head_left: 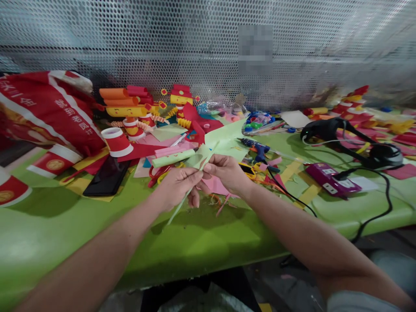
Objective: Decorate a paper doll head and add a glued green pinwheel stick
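A narrow pale green paper strip runs diagonally through both hands, above the front part of the table. My left hand pinches it near its middle, and the lower end sticks out below the fingers. Close beside it, my right hand is closed on the same strip, thumb and fingertips together. Its upper end rises past the fingers in front of a light green paper sheet. Just behind the hands lie a rolled green paper and red-handled scissors, partly covered.
A black phone and red paper cups are on the left. Paper figures stand behind. A blue glue gun, a purple power strip with a black cable and a black headset-like strap lie right. Perforated metal panel backs the green table.
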Motion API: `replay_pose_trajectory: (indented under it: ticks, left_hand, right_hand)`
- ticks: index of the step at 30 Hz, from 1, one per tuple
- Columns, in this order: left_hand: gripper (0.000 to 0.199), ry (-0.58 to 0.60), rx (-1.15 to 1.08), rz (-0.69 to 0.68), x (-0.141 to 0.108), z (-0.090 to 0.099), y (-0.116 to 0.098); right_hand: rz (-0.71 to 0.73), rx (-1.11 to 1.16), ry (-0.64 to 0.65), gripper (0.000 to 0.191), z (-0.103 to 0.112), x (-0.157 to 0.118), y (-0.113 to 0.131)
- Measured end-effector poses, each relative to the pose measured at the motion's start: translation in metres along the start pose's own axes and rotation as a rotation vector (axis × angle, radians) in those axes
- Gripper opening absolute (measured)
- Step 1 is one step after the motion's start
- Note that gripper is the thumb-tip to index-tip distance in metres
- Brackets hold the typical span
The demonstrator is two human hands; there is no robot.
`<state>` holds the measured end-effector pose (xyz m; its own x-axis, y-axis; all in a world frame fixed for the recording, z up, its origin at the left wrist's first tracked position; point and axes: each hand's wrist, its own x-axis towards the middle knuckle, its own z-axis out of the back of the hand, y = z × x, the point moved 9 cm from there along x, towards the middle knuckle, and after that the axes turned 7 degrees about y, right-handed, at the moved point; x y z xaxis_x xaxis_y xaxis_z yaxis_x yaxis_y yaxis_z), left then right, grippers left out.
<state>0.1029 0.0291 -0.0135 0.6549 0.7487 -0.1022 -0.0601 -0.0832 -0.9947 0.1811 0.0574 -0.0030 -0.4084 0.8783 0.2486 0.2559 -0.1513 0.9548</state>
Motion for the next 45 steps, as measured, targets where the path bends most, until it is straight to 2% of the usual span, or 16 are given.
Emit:
replay_pose_trajectory:
  ticks: [2, 7, 9, 17, 23, 28, 32, 38, 45]
  left_hand:
    - [0.031, -0.006, -0.022, 0.006, 0.0, 0.0, 0.0]
    - [0.025, -0.061, 0.033, 0.025, 0.0, 0.005, 0.001]
    - [0.024, -0.065, 0.056, 0.04, 0.0, 0.005, 0.003]
    - [0.024, -0.053, 0.05, 0.034, -0.001, 0.005, 0.002]
    - [0.022, -0.141, 0.157, 0.016, -0.002, 0.013, -0.002]
    - [0.021, -0.146, 0.241, 0.023, -0.003, 0.011, -0.004]
    - [0.019, -0.103, 0.172, 0.044, -0.002, 0.007, 0.0]
    - [0.024, -0.045, -0.004, 0.044, 0.0, 0.004, 0.005]
    - [0.024, 0.043, -0.213, 0.068, -0.001, -0.003, 0.009]
  right_hand:
    - [0.006, 0.011, -0.005, 0.041, 0.004, 0.001, 0.001]
    - [0.014, 0.023, -0.206, 0.037, 0.022, -0.002, 0.004]
    - [0.015, -0.003, -0.242, 0.036, 0.023, -0.002, 0.005]
    - [0.031, -0.068, -0.203, 0.035, 0.019, -0.003, 0.009]
    - [0.045, 0.003, -0.134, 0.044, 0.02, -0.002, 0.006]
    - [0.012, -0.035, -0.233, 0.041, 0.028, -0.003, 0.004]
    - [0.022, -0.053, -0.301, 0.04, 0.031, -0.003, 0.007]
    - [0.046, -0.065, -0.282, 0.04, 0.03, -0.003, 0.009]
    - [0.071, 0.086, -0.094, 0.046, 0.018, -0.001, 0.009]
